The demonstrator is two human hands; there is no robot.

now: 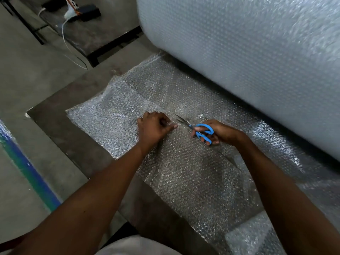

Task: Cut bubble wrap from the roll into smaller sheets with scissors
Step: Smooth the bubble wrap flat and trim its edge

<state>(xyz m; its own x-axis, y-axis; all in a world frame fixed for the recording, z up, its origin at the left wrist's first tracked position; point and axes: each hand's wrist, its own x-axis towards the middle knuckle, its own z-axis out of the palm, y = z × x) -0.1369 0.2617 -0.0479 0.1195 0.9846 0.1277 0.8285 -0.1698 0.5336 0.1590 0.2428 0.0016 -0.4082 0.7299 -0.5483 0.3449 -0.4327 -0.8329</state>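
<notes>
Head cam: left hand (pixel 154 127) pinches bubble wrap (pixel 193 173) beside scissors (pixel 197 128), right hand (pixel 216 132) fingers thru handles.

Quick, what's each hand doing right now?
Left hand: pinching the bubble wrap sheet.
Right hand: gripping the blue-handled scissors.

The scissors (pixel 198 130) have bright blue handles and grey metal blades. The bubble wrap (pixel 184 166) is clear with a regular dotted pattern of bubbles that glints silver over the dark brown-grey table (pixel 60 126). The roll (pixel 248 52) looks milky pale blue-white with the same fine dots. Beyond the table's left edge, a band (pixel 29 168) runs blue beside green.
</notes>
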